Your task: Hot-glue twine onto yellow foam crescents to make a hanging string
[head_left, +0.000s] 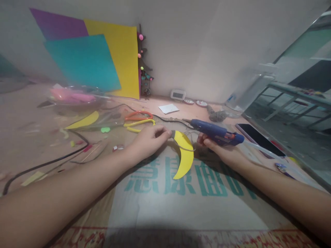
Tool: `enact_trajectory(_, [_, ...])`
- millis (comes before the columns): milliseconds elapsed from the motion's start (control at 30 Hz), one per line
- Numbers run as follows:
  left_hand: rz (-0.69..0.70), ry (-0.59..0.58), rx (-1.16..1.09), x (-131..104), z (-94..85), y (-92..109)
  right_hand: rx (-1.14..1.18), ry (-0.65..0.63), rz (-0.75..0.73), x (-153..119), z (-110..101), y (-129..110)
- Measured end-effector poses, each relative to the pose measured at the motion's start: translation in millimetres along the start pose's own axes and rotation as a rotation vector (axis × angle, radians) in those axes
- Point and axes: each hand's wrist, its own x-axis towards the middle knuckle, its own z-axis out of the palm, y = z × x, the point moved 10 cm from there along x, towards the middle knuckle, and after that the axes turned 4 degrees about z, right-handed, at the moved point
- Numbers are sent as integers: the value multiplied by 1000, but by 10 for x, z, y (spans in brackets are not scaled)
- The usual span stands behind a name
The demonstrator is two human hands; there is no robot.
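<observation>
Whitish wall (186,51) fills your view at twelve o'clock, above a pinkish worktop (155,107). Past its edge, between two and three o'clock, the room shows a grey table (284,89) on a speckled floor (274,117). Purple, teal and yellow sheets (82,63) lean toward ten o'clock; a pale covering (160,210) with green characters lies at six, a dark phone (260,139) near three. Your hands are apart. Your right hand (216,146) grips the blue glue gun (214,131), its nozzle toward ten; your left hand (152,141) pinches the dark upper tip of the yellow crescent (186,155), around five o'clock from centre.
</observation>
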Motion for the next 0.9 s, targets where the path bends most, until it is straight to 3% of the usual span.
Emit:
enact_trajectory(167, [-2,6,-16,7,-13,-1,49,-94,-81,-15,60,-28])
enact_trajectory(300, [-20,15,-30,2,-21,-10,0,-143,-24,-12,110,55])
enact_trajectory(700, [-18,16,-43,2,-11,-25,-56,-12,33,22,27,34])
enact_trajectory(900, [-15,18,-56,-2,-15,-28,-68,-13,21,23,37,0])
